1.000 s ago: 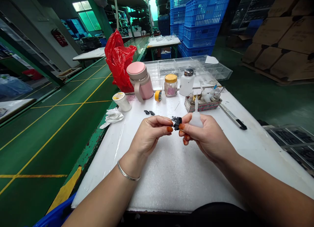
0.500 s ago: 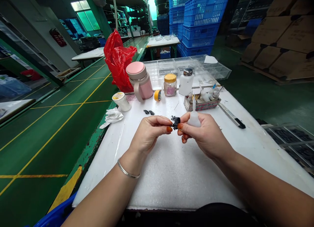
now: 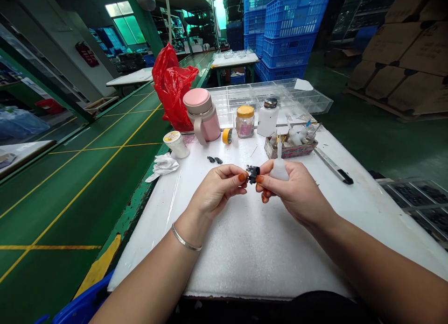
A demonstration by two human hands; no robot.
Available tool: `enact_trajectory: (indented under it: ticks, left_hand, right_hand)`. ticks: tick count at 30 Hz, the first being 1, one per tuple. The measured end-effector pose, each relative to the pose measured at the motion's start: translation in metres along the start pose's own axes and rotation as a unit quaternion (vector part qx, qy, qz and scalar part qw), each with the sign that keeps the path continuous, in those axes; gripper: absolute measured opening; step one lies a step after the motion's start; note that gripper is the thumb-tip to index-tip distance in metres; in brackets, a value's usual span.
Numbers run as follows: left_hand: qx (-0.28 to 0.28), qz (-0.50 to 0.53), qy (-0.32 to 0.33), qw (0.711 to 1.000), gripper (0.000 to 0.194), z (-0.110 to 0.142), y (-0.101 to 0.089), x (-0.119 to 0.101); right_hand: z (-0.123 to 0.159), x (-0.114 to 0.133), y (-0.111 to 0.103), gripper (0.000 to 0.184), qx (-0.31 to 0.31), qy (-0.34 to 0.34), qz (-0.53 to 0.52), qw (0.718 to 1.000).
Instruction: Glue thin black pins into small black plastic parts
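White tabletop (image 3: 252,258): spreads from the bottom centre of the frame, under both forearms.
Left hand (image 3: 215,191): at centre, thumb and forefinger drawn together on the left end of the black part; the other fingers curl loosely.
Right hand (image 3: 294,186): right of centre, thumb and fingertips pinching the part's right side, with a nozzle bottle tucked into the same hand.
Black part (image 3: 252,176): between the two sets of fingertips at frame centre, partly covered by them.
Part's handling: probably very light and stiff, like moulded plastic; its small features may be fragile, so a gentle fingertip hold on the outer edges seems best.
Nozzle bottle (image 3: 279,170): tip upward; likely soft-walled, so a light grip on the body should avoid squeezing out any contents.
Loose black pieces (image 3: 214,160): a pair lying left of centre, beyond the left hand.
Craft knife (image 3: 334,165): right of centre, well apart from the hands.
Small box (image 3: 294,151): beyond the right hand, crowded with little bottles.
Pink mug (image 3: 210,123): upper centre-left, farther back.
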State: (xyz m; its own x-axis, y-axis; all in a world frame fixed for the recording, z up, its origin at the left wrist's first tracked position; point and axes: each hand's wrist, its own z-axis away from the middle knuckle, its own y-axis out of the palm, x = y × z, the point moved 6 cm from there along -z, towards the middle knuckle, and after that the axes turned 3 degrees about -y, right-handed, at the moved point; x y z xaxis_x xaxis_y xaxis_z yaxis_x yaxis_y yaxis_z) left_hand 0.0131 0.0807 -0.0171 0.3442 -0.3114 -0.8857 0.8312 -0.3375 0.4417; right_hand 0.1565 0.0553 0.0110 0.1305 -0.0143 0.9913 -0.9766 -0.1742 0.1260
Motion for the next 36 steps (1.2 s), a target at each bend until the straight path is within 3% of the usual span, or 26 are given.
enact_trajectory:
  ticks: [9, 16, 23, 26, 36]
  left_hand:
    - [0.061, 0.024, -0.072, 0.995, 0.025, -0.001, -0.001, 0.009]
    - [0.039, -0.004, -0.073, 0.997, 0.03, -0.002, -0.003, 0.007]
    - [0.034, -0.012, -0.024, 0.999, 0.023, 0.002, 0.002, 0.0]
    - [0.031, -0.034, 0.007, 0.999, 0.029, 0.003, 0.007, -0.003]
    - [-0.038, -0.098, 0.111, 0.988, 0.02, 0.005, 0.003, -0.014]
  right_hand:
    - [0.001, 0.003, 0.004, 0.013, 0.023, -0.012, 0.021, 0.999]
    - [0.001, 0.004, 0.005, 0.016, 0.021, -0.014, 0.024, 0.999]
    - [-0.003, 0.0, 0.001, 0.02, 0.019, -0.034, 0.007, 0.999]
    - [-0.004, -0.004, 0.0, 0.025, 0.011, -0.032, -0.005, 0.999]
    - [-0.007, -0.009, 0.001, 0.035, 0.005, -0.02, -0.015, 1.0]
